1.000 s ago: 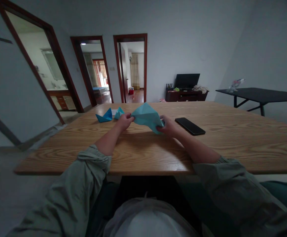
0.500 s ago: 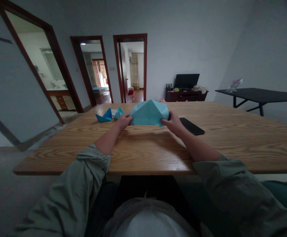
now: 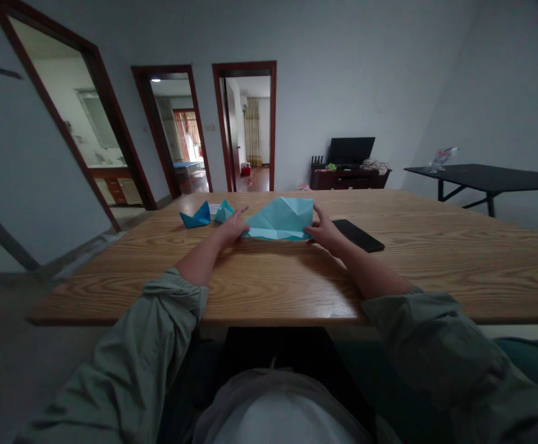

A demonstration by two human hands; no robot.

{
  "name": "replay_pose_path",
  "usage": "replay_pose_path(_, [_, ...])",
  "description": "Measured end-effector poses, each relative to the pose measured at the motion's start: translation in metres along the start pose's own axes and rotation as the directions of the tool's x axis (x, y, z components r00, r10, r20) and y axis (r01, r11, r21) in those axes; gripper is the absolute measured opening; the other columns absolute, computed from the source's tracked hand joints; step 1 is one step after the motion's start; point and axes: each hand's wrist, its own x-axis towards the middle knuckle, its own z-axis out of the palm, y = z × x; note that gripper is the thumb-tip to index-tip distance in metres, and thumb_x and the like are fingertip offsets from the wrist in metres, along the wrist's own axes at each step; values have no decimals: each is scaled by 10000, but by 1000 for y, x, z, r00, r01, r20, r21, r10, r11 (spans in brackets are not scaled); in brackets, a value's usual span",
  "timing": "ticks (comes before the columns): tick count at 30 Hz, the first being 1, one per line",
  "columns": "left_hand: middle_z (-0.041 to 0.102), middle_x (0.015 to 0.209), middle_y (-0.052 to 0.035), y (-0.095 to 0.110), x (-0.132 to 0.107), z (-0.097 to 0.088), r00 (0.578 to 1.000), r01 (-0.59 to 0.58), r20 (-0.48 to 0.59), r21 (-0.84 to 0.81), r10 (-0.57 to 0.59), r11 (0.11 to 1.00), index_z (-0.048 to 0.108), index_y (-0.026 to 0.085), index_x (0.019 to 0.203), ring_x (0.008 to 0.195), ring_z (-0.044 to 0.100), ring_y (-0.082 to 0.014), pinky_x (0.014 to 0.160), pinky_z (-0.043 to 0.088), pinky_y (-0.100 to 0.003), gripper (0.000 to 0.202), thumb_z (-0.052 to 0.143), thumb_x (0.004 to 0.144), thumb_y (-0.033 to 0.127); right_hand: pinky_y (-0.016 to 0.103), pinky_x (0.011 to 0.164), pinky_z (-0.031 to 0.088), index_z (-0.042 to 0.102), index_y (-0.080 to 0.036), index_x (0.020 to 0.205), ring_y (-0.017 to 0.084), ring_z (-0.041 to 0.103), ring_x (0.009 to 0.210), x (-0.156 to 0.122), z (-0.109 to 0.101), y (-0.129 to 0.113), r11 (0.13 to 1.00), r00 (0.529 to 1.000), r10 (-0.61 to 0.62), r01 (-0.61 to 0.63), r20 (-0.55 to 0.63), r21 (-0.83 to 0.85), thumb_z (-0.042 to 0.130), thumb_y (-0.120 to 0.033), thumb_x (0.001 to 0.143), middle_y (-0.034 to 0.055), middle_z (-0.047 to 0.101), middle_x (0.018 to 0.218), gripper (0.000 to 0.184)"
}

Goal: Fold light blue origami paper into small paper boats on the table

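A light-blue sheet of folding paper (image 3: 282, 217) is held up just above the wooden table, creased, with a narrow folded strip along its lower edge. My left hand (image 3: 232, 228) pinches its left lower corner, the index finger stretched away from the paper. At the opposite side my right hand (image 3: 322, 229) grips the right lower corner between thumb and fingers. Left of my left hand stand a dark-blue folded paper boat (image 3: 197, 216) and a lighter blue folded paper piece (image 3: 223, 211). A black phone (image 3: 358, 235) lies flat beside my right hand.
The wooden table (image 3: 269, 283) has its front edge close to my body. A black folding table (image 3: 486, 176) with a clear plastic item stands at right. Against the far wall a dark cabinet (image 3: 350, 180) carries a screen (image 3: 351, 152).
The paper's bottom edge is now turned up into a strip, and its outline has changed from a peaked shape to a slanted one. My left index finger has lifted off it.
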Motion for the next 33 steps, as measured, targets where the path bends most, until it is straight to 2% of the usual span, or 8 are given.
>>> replay_pose_path(5, [579, 815, -23, -2, 1, 0, 993, 8, 115, -88, 3, 996, 520, 218, 1265, 577, 519, -106, 467, 406, -194, 643, 599, 630, 156, 252, 487, 512, 127, -308, 1443, 119, 547, 573, 0, -1, 3, 1000, 1000, 5, -5, 17, -4, 568, -123, 691, -3, 604, 791, 891])
replay_pose_path(10, [614, 941, -54, 0, 2, -2, 997, 14, 81, -209, 3, 978, 555, 196, 1231, 674, 555, -118, 561, 471, -226, 556, 632, 681, 227, 232, 494, 480, 168, -291, 1448, 108, 528, 533, 4, -3, 13, 997, 998, 7, -3, 57, -79, 598, -145, 692, -5, 625, 779, 881])
replay_pose_path(15, [620, 1053, -98, -7, 4, -3, 999, 0, 37, -65, 3, 998, 551, 195, 1253, 702, 576, -148, 544, 483, -251, 592, 673, 685, 310, 185, 454, 382, 118, -253, 1472, 83, 455, 460, 8, -5, 20, 978, 998, -1, 14, 63, -208, 582, -138, 690, -51, 567, 654, 917])
replay_pose_path(18, [590, 1168, -134, -13, 6, -3, 998, -38, 51, -1, 38, 999, 516, 175, 1292, 830, 611, -200, 653, 511, -297, 684, 708, 649, 310, 167, 440, 330, 120, -263, 1472, 73, 419, 458, 8, -5, 18, 965, 995, -20, 44, 97, -259, 538, -119, 701, -64, 533, 641, 889])
replay_pose_path(24, [484, 1341, -141, -18, 10, -2, 992, -105, 93, 244, 84, 964, 472, 130, 1330, 1133, 526, -258, 935, 425, -313, 739, 671, 623, 212, 183, 517, 367, 497, -194, 1320, 85, 475, 580, 2, -3, 6, 858, 991, 18, 55, 136, -511, 522, -125, 712, 50, 638, 940, 612])
replay_pose_path(27, [480, 1346, -134, -14, 8, -3, 990, -113, 122, 393, 71, 912, 446, 137, 1353, 1121, 534, -264, 907, 438, -296, 750, 641, 633, 213, 190, 572, 397, 509, -175, 1315, 111, 526, 661, 0, -2, 3, 795, 988, 15, 81, 152, -601, 521, -147, 725, 76, 642, 1040, 591])
replay_pose_path(30, [572, 1235, -131, -9, 6, -3, 991, -85, 135, 483, 21, 871, 434, 145, 1364, 968, 608, -256, 773, 485, -285, 717, 601, 674, 243, 203, 577, 409, 474, -173, 1345, 129, 549, 670, -1, -3, 0, 734, 986, 42, 81, 163, -675, 526, -179, 736, 84, 649, 1064, 611])
replay_pose_path(33, [638, 1111, -108, -8, 6, -5, 988, -100, 152, 547, 19, 831, 527, 143, 1291, 894, 625, -246, 740, 487, -278, 625, 603, 679, 244, 224, 604, 425, 461, -180, 1356, 151, 577, 674, 1, -5, 1, 644, 979, 96, 76, 179, -761, 543, -230, 747, 85, 674, 1013, 616])
